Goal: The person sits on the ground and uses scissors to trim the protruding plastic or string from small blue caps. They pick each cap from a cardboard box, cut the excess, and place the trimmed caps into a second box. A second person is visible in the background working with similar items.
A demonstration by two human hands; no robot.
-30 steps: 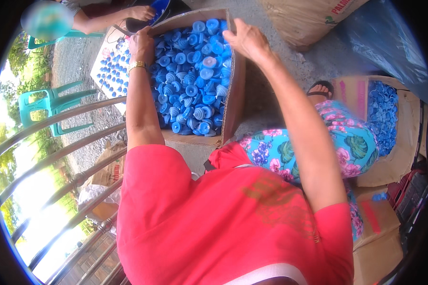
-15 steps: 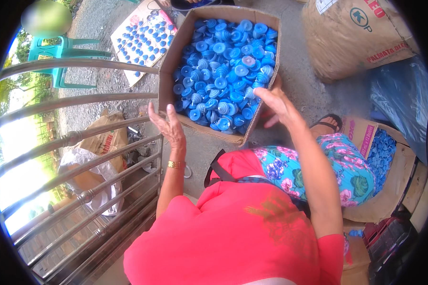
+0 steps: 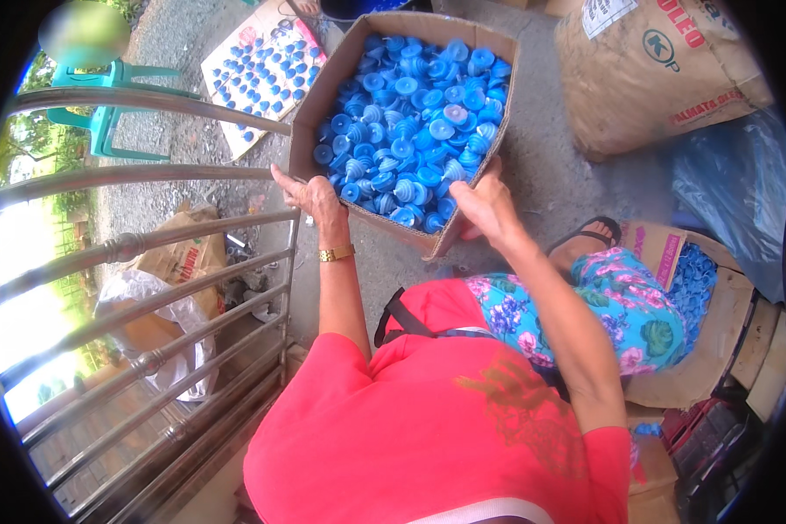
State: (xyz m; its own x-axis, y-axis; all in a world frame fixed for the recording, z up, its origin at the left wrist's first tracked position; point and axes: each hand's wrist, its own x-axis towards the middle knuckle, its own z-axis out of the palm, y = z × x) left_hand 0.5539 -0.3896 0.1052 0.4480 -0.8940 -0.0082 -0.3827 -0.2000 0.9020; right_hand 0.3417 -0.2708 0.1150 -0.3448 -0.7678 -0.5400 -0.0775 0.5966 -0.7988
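Observation:
An open cardboard box (image 3: 323,74) stands in front of me, full of small blue plastic pieces (image 3: 402,148) with ridged round bodies and flat discs, shaped like spinning tops. At its near left corner, my left hand (image 3: 318,201) grips the cardboard, one finger sticking out to the left; a gold-coloured band circles that wrist. My right hand (image 3: 487,205) holds the near right side, thumb toward the rim and the other fingers along the outer wall, partly hidden.
Metal railing bars (image 3: 140,179) run close along the left. Beyond them is a green plastic chair (image 3: 105,109). A board (image 3: 266,74) with rows of blue pieces lies at the far left. A large brown sack (image 3: 655,79) and a carton of blue pieces (image 3: 694,279) are at right.
Both hands, spread and apart from the box's walls before, have come in and taken hold of its near corner and right side. The box has shifted and turned slightly.

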